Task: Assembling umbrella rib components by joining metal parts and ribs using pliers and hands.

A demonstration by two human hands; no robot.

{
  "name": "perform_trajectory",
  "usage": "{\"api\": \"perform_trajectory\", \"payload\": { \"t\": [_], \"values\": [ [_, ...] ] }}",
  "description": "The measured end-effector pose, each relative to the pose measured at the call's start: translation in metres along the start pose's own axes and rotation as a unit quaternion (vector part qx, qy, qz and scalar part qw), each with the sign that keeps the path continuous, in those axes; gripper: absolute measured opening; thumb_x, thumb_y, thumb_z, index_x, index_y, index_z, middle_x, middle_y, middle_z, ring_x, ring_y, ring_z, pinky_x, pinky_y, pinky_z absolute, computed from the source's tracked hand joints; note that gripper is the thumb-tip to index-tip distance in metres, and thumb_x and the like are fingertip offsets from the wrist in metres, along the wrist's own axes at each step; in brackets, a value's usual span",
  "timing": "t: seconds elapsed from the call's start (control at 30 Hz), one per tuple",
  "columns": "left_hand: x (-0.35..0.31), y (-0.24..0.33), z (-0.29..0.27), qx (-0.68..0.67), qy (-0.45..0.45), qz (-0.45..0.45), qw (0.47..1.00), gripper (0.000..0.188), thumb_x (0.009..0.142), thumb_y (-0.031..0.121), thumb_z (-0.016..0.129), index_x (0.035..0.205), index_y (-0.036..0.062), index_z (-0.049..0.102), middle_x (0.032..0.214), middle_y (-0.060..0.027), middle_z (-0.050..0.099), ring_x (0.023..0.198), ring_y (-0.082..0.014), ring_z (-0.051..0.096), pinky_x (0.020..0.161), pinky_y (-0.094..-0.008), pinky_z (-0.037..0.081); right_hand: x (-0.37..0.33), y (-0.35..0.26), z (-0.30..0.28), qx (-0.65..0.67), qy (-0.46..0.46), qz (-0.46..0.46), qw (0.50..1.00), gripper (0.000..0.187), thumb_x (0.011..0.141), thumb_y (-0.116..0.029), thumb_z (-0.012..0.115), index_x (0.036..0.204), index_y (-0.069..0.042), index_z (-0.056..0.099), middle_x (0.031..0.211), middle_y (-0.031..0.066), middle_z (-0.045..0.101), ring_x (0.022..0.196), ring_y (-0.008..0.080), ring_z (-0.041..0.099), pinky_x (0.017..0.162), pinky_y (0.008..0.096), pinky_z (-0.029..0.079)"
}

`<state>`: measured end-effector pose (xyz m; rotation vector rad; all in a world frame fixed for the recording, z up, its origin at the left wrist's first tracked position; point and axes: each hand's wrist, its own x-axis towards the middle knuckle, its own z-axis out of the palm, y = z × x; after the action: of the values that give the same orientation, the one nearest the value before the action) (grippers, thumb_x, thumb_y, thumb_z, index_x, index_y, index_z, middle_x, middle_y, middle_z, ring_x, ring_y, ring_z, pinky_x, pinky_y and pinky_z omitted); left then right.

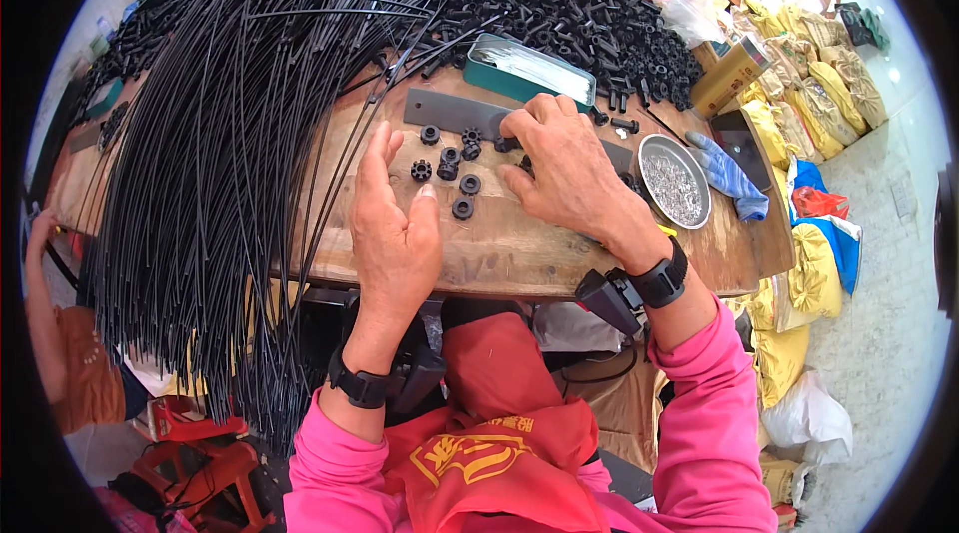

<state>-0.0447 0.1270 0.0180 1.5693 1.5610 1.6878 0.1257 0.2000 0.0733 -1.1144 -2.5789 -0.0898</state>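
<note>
Right hand (561,168) palm down on the worn wooden tabletop (519,253), fingers bent and pressed together at the tips over the small black toothed plastic rings (452,169); whether a ring is pinched beneath cannot be told, fingertips covering that spot. Left hand (395,223) open and set on edge, fingers straight and together, holding nothing, thumb tip just beside the lowest of the rings. Rings scattered loose in a small group between the two hands, lying flat on the wood, several touching one another, one apart at the left of the group.

Just behind the rings, flat grey metal strip (450,113) lying across the table, right end hidden under the right hand's fingers. Behind that, shallow green rectangular tin tray (529,73) with pale contents, near the edge of a big heap of short black plastic tube pieces (569,3). To the left, thick sheaf of long thin black rods (220,163) fanned across the table and hanging over the front edge. To the right of the right hand, round shiny metal dish (674,183) filled with small silvery bits, and next to it a blue work glove (729,173). Black wristbands on both wrists, pink sleeves below. Yellow filled sacks (809,83) piled on the floor at far right.
</note>
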Motion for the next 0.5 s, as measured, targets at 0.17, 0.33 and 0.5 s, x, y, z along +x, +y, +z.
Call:
{"api": "perform_trajectory", "payload": {
  "t": [0.17,0.33,0.5],
  "values": [
    [0.001,-0.002,0.003,0.001,0.0,-0.002,1.0,0.058,0.079,-0.002,0.05,0.134,-0.007,0.033,0.128,-0.0253,0.047,0.123,-0.035,0.044,0.104,-0.0397,0.032,0.014,-0.003,0.016,0.071,0.088,-0.047,0.992,0.029,0.076,-0.017,0.065,0.099,0.0,0.06,0.093,0.0193,0.053,0.093,0.0339,0.051,0.078,0.0428,0.044],
    [0.001,0.003,0.002,-0.012,-0.014,-0.019,1.0,0.057,0.079,-0.004,0.044,0.134,-0.0096,0.031,0.133,-0.0275,0.042,0.129,-0.0307,0.039,0.108,-0.0372,0.028,0.025,-0.009,0.022,0.041,0.033,-0.022,0.998,0.022,0.079,-0.014,0.059,0.096,0.0,0.063,0.09,0.0195,0.054,0.088,0.0338,0.051,0.076,0.0427,0.044],
    [0.0,0.002,0.001,-0.018,-0.005,-0.02,1.0,0.056,0.08,-0.003,0.043,0.135,-0.0095,0.031,0.133,-0.027,0.043,0.129,-0.0303,0.04,0.107,-0.0368,0.028,0.019,-0.006,0.015,-0.03,-0.002,0.012,0.999,0.023,0.079,-0.01,0.057,0.098,0.0,0.064,0.087,0.0182,0.053,0.086,0.0337,0.051,0.076,0.0423,0.044]
  ]
}}
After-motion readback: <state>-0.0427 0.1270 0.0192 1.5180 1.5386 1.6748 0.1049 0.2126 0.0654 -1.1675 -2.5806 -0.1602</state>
